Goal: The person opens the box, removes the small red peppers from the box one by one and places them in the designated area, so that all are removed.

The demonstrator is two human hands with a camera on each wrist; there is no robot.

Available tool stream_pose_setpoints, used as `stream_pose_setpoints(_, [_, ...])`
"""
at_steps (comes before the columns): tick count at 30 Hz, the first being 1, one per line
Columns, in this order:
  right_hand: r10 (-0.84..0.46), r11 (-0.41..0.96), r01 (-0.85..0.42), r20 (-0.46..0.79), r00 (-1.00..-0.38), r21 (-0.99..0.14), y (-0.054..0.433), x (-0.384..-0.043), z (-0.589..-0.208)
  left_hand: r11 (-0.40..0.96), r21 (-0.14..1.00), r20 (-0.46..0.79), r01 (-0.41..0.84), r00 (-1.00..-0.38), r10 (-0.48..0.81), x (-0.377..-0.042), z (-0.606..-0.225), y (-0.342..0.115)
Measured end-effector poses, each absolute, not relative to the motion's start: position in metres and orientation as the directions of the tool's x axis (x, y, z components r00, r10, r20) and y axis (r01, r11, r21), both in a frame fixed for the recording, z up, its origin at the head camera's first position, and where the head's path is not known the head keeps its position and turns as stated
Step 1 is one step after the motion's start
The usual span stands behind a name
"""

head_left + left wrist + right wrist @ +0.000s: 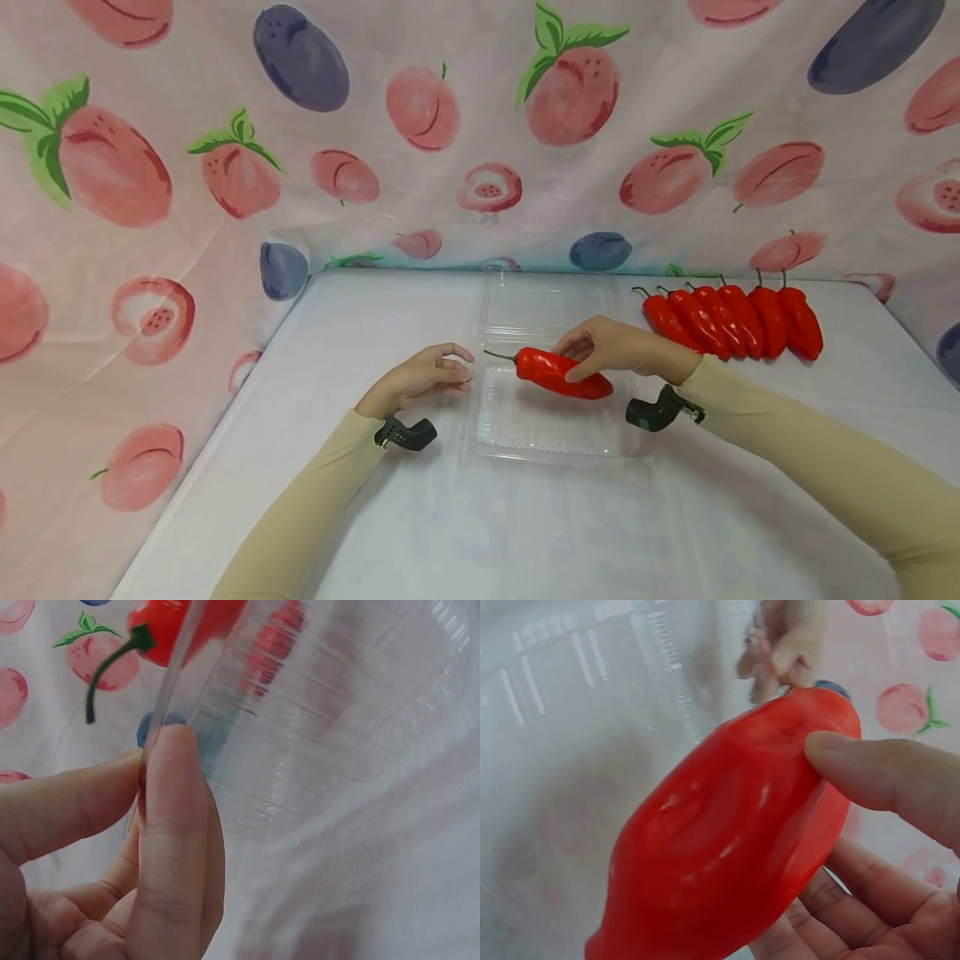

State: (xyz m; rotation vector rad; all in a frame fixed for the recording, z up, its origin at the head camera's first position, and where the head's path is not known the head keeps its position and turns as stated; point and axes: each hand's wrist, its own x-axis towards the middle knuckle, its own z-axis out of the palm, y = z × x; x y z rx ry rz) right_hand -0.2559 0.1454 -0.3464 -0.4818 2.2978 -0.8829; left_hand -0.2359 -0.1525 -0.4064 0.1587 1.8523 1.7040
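Observation:
A red pepper [543, 371] with a long thin green stem is held over a clear plastic clamshell box [555, 429] by my right hand [622, 344]. The thumb presses one side of the pepper near its tip, with the other fingers behind it, as the right wrist view shows. The stem points left. My left hand [423, 379] pinches the box's left rim between thumb and fingers, seen close up in the left wrist view. The box's lid [551, 302] lies folded back, away from me.
Several more red peppers [742, 321] lie side by side in a row at the back right, stems pointing away. A white cloth [375, 533] covers the table. Behind it and on the left hangs a fruit-patterned curtain [480, 100].

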Motion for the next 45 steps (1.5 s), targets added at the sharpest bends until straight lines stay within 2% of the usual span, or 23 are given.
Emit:
stream_pose_setpoints(14, [-0.476, 0.632, -0.044, -0.343, -0.810, -0.774, 0.182, -0.250, -0.307, 0.171, 0.935, -0.356, -0.312, -0.808, 0.469, -0.235, -0.409, -0.153])
stream_pose_setpoints(27, [-0.418, 0.655, -0.072, -0.282, -0.863, -0.752, 0.228, -0.248, -0.277, 0.176, 0.933, -0.360, -0.314, -0.806, 0.471, -0.235, -0.412, -0.155])
stream_pose_setpoints(34, [-0.326, 0.669, -0.045, -0.238, -0.915, -0.742, 0.255, -0.247, -0.279, 0.203, 0.936, -0.352, -0.289, -0.809, 0.471, -0.230, -0.412, -0.156])
stream_pose_setpoints(45, [-0.251, 0.683, -0.054, -0.164, -0.954, -0.729, 0.308, -0.251, -0.285, 0.195, 0.934, -0.357, -0.300, -0.804, 0.475, -0.228, -0.412, -0.156])
